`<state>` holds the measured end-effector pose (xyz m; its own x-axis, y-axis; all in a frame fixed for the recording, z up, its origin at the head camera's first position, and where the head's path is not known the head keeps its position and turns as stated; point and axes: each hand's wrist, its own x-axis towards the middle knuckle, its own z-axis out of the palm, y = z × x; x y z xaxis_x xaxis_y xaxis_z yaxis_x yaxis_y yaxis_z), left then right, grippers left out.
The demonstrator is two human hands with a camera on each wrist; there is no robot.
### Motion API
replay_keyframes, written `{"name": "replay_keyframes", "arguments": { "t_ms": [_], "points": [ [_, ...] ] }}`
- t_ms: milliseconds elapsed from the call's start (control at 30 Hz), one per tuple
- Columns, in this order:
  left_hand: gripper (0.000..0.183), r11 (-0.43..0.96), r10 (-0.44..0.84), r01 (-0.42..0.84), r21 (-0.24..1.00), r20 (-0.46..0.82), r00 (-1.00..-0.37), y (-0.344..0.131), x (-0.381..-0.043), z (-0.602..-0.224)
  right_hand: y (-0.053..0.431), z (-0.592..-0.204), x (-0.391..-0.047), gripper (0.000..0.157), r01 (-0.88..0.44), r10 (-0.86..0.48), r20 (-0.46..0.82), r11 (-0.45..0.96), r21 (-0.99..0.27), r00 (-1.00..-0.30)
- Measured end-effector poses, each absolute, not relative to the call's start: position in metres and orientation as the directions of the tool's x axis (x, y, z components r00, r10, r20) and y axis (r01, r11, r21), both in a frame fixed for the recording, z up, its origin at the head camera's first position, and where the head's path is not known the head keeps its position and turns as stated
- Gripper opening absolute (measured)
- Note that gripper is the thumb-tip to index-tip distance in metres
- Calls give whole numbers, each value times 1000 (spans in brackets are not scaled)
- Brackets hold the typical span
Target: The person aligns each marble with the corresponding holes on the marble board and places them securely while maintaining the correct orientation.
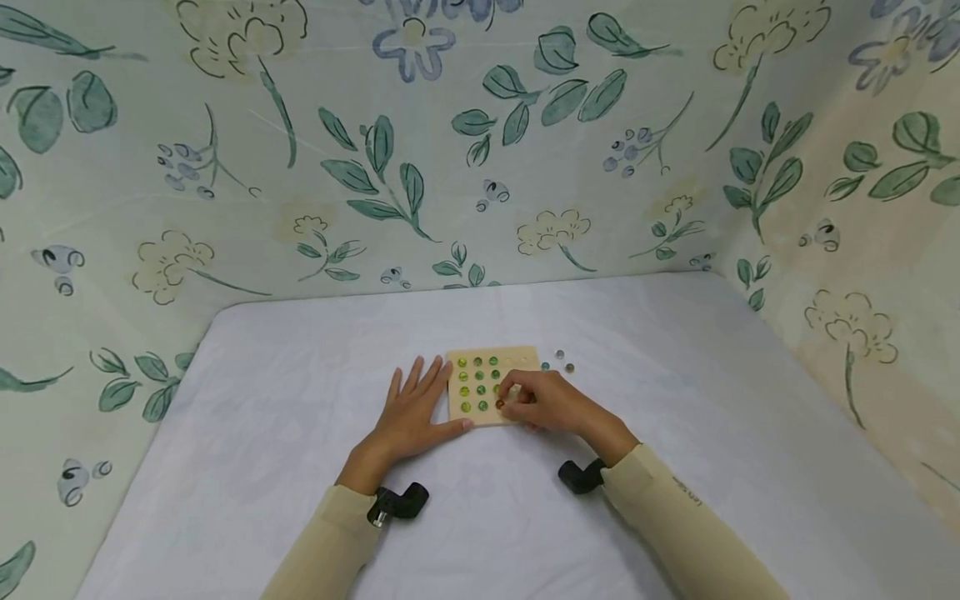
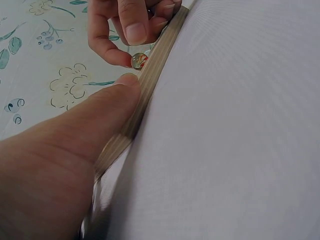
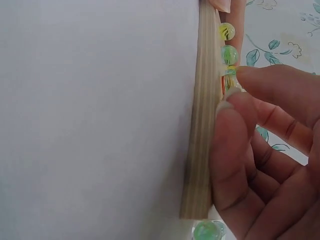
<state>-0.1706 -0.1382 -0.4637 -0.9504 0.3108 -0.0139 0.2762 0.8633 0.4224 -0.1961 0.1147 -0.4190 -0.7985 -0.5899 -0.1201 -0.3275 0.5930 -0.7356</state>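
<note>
A pale wooden board (image 1: 517,351) with rows of round hollows lies on the white cloth, several yellow-green and green marbles seated in its left columns. My left hand (image 1: 415,412) rests flat at the board's left side, fingers spread, its thumb against the near edge. Over the board's near right part, my right hand (image 1: 551,402) has thumb and index finger curled at a red-swirled marble (image 1: 500,404) low in the third column. That clear marble (image 2: 139,61) touches the index fingertip in the left wrist view. Fingers partly cover it in the right wrist view.
Three loose marbles (image 1: 559,354) lie on the cloth just beyond the board's right side. White cloth (image 1: 315,350) covers the table, and flower-printed fabric (image 1: 450,167) hangs behind and at the sides. A black wrist camera (image 1: 401,500) sits at each cuff.
</note>
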Motion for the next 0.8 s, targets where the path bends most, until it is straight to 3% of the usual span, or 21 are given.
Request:
{"name": "replay_keyframes", "arguments": {
  "t_ms": [800],
  "points": [
    [103,867,311,280,413,-8,-950,-138,-170,-463,139,-409,-191,11,-277,-546,-123,592,-756,-829]
  ]
}}
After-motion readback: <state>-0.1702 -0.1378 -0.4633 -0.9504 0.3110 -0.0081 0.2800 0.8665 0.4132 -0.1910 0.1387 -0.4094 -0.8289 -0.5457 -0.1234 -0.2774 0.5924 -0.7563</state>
